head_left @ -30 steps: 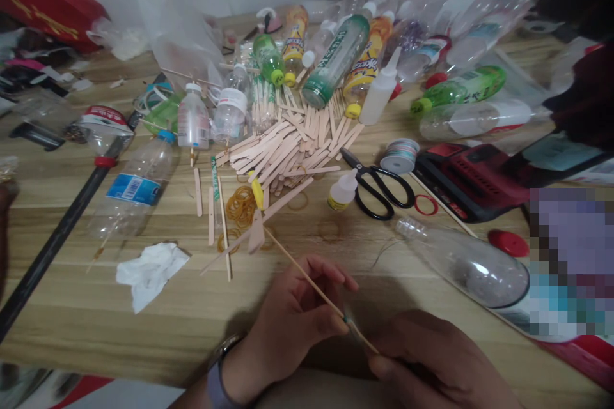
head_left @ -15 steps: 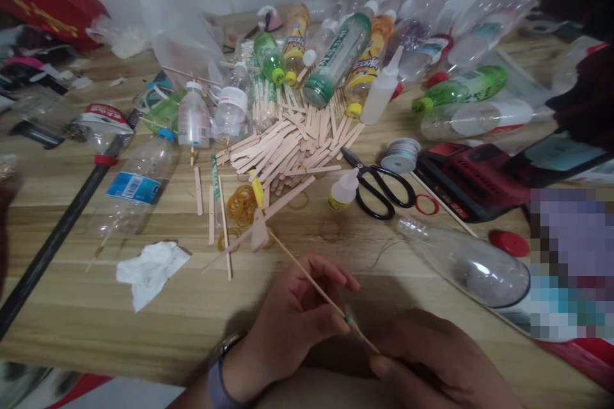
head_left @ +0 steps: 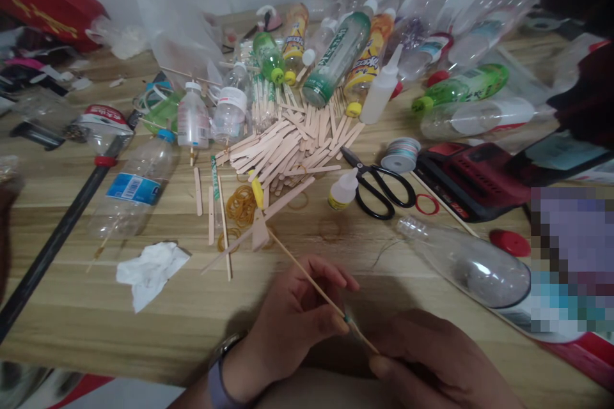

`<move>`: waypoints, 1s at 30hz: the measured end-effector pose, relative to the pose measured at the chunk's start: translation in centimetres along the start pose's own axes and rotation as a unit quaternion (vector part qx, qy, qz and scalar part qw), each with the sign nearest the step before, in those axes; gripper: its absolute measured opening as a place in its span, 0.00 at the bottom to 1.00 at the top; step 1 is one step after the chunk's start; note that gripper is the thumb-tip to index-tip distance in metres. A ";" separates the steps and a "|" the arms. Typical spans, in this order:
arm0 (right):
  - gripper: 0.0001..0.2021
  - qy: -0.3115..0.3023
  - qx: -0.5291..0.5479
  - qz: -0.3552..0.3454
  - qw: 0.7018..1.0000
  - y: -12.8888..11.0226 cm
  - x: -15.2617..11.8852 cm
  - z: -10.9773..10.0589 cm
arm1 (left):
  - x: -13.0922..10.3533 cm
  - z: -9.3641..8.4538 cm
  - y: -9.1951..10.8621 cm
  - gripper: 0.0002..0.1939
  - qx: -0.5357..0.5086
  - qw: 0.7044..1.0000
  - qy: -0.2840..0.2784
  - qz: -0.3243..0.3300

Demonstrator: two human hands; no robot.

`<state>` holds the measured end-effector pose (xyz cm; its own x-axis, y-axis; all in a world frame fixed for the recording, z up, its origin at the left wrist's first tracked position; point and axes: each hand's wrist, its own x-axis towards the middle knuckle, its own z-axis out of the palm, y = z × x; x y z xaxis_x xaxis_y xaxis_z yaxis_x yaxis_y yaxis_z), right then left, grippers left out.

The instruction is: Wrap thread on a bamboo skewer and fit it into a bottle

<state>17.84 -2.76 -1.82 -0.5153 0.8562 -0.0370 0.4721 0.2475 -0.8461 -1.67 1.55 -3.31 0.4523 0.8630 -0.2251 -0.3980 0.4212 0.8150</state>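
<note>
A thin wooden stick runs slantwise between my hands, with a small blue-green band of something round it near its lower end. My left hand pinches the stick by thumb and fingers just beside that band. At the lower end, my right hand is closed on the stick, and most of its fingers are hidden. The stick's far end reaches a propeller of crossed wooden blades with a yellow hub piece. Rubber bands lie beside the propeller.
Popsicle sticks are heaped mid-table. Black scissors, a small glue bottle and a thread spool lie right of them. A clear bottle is nearer on the right; a blue-labelled bottle and crumpled tissue are left.
</note>
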 end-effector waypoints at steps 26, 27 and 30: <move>0.10 0.000 0.003 -0.006 1.000 0.0 -0.1 0.0 | 0.1 0.2 0.2 0.21 0.025 0.999 0.012 -0.021; 0.10 0.000 0.006 -0.004 1.000 0.0 -0.1 0.1 | 0.1 0.2 0.2 0.21 0.025 0.999 0.012 -0.020; 0.11 -0.001 0.016 -0.003 1.000 0.1 -0.1 0.1 | 0.1 0.1 0.2 0.20 0.026 0.999 0.008 -0.022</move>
<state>17.83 -2.90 -1.93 -0.5184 0.8545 -0.0332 0.4459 0.2369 -0.8631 -1.61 1.66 -3.14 0.4553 0.8488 -0.2689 -0.3359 0.4434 0.8310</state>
